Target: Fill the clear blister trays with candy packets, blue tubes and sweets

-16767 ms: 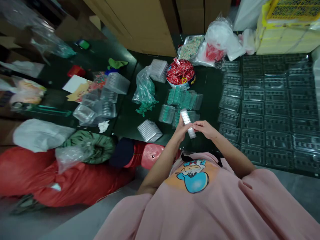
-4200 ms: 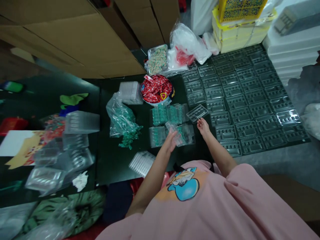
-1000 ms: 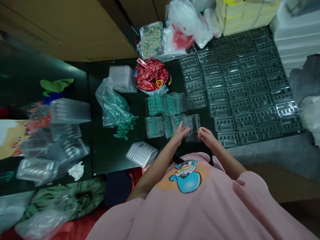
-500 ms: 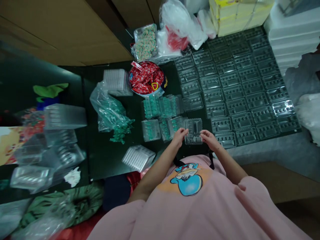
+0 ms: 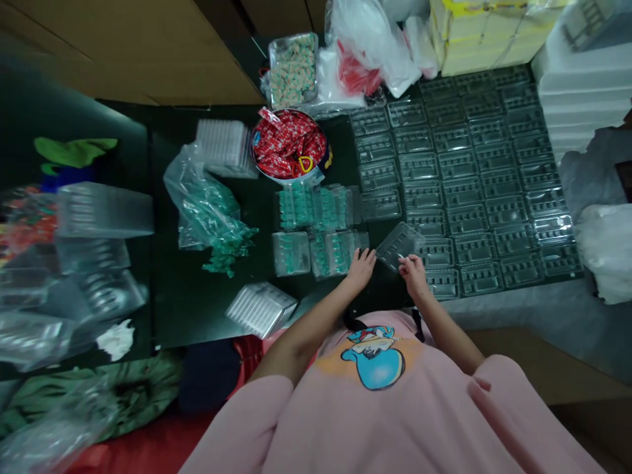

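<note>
My right hand (image 5: 413,273) pinches the near edge of a clear plastic blister tray (image 5: 399,245), which is tilted at an angle over the dark table. At the tray's left corner is my left hand (image 5: 362,266), its fingers spread. Whether a fingertip touches the tray I cannot tell. Just left of that hand lie clear trays filled with small green pieces (image 5: 336,253). Rows of similar clear trays (image 5: 471,243) cover the table to the right of my right hand.
A round tin of red packets (image 5: 291,141) stands behind the filled trays. Left of them, a plastic bag (image 5: 202,191) spills green pieces. Stacked clear trays (image 5: 261,309) sit near the front edge. Yellow bundles (image 5: 494,39) and white foam (image 5: 573,99) stand at the back right.
The clear tray has moved right and turned from straight to slanted, with my right hand on it. My left hand has let go and spread its fingers. The view has shifted slightly.
</note>
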Demonstrator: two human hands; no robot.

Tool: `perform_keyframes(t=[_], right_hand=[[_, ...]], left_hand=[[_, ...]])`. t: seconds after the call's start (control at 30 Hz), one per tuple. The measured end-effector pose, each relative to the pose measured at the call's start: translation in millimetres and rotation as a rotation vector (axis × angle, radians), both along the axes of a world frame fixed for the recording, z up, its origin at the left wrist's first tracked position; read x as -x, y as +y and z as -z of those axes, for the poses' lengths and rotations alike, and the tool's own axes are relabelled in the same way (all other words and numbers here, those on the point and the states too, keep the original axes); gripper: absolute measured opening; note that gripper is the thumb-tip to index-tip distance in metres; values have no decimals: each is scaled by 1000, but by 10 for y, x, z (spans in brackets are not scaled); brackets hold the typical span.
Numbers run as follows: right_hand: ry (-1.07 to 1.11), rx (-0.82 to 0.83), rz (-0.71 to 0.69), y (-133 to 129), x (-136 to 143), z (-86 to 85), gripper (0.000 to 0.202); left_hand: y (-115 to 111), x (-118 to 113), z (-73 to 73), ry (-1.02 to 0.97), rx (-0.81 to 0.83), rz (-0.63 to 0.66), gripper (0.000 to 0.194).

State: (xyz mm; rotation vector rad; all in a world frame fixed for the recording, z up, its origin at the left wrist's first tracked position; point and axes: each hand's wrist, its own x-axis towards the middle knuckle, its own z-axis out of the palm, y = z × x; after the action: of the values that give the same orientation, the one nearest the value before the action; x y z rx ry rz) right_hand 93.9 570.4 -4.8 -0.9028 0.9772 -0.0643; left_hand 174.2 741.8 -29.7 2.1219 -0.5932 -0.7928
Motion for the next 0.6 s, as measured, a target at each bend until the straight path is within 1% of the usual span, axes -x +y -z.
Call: perform_keyframes(t=[0.07,0.13,0.23,0.37,0.43,0.53,0.6], right_hand=[[32,-24,-13,139,-101,69,41],[63,-44,-19,259,-194,138,40],[92,-55,-37,390,-316,236,40],[78,5,-94,483,-485,344,37],[95,14,-99,495,-573,376,36],[111,1,-104,453,-658,394,35],[32,32,-198,372,-662,391,35]], left_hand=[[90,13,38,4,6,-56,47],[191,23,39,18,0,-113,47],[310,29,-4,63,32,-195,42],[364,37,-95,111,110,-284,36],[364,59,-158,105,113,-277,34],[364,159,-305,52,81,-184,37],[378,287,-441,-1,72,-147,42]])
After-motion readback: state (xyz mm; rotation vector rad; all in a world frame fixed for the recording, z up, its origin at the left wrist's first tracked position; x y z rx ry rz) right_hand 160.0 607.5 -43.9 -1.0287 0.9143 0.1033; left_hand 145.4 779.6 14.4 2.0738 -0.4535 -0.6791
